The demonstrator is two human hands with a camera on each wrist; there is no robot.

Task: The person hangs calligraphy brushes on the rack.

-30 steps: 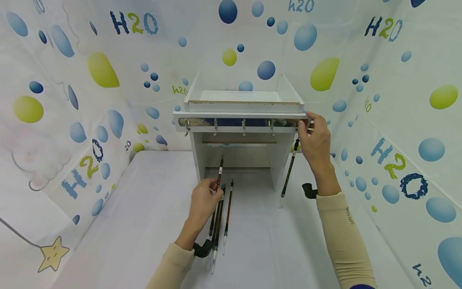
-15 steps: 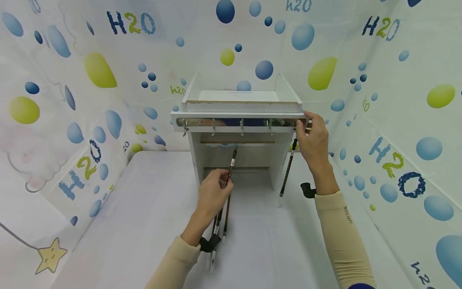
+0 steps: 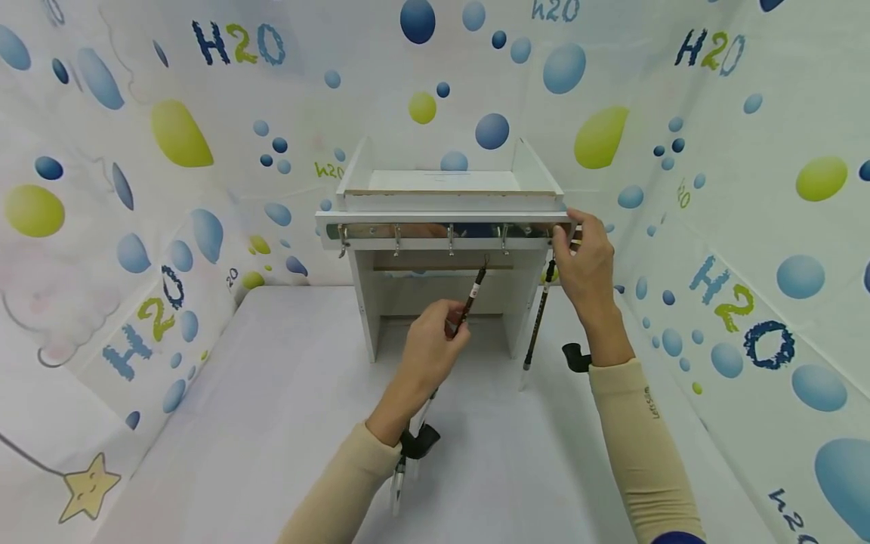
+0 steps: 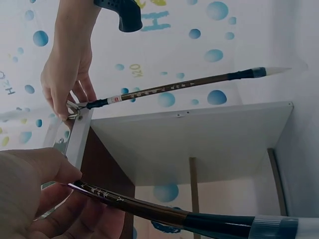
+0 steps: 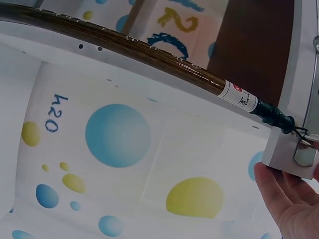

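Note:
My left hand [image 3: 430, 346] pinches a dark-handled calligraphy brush [image 3: 477, 285] between thumb and fingers, its loop end up, just below the hooks. In the left wrist view, the lower part of this brush [image 4: 149, 213] slants to the right. My right hand [image 3: 586, 261] grips the right end of the white shelf's hook rail [image 3: 421, 244]. Close to its fingertips, a second calligraphy brush [image 3: 538, 317] hangs by its loop, white tip down. The right wrist view shows that brush's label and loop [image 5: 241, 97] at the rail end, with the right-hand fingers [image 5: 271, 186] beneath it.
Several metal hooks [image 3: 451, 239] line the mirrored strip of the rail. More brushes [image 3: 399, 483] lie on the white tabletop [image 3: 272, 446], partly hidden behind the left wrist. The white shelf [image 3: 363, 302] stands at the back, with patterned walls [image 3: 272, 219] around it.
My left hand has carried its brush up and to the right, away from the brushes on the table. The right hand has kept its place at the rail end.

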